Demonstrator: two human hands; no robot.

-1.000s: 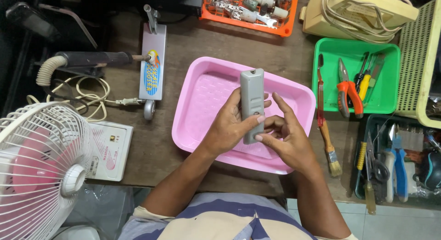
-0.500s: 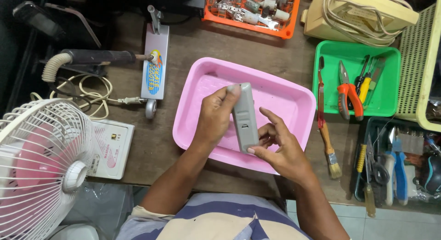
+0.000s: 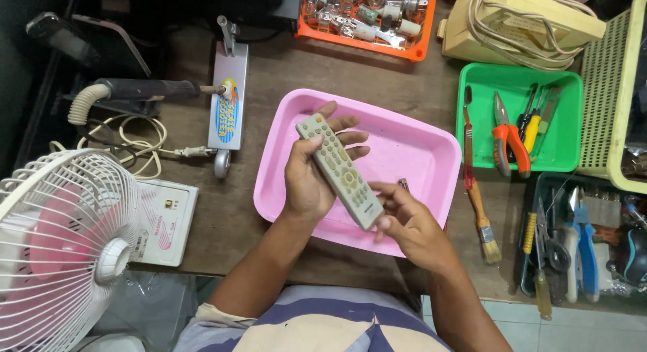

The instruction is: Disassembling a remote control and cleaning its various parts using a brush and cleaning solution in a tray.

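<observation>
The grey, long plastic remote control (image 3: 339, 170), held buttons-up over the pink plastic tray (image 3: 418, 146), runs diagonally from the gripping left hand (image 3: 311, 177) down to the right hand (image 3: 411, 224), which pinches its near end.

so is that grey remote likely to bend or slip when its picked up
The remote probably stays stiff: it spans both hands without sagging. Likely light, since the left hand and right hand hold it with loose fingers. Smooth plastic might slip.

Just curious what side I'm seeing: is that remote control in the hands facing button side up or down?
Button side up. The remote control shows its rows of buttons to the camera, held over the pink tray by the left hand and right hand.
</observation>
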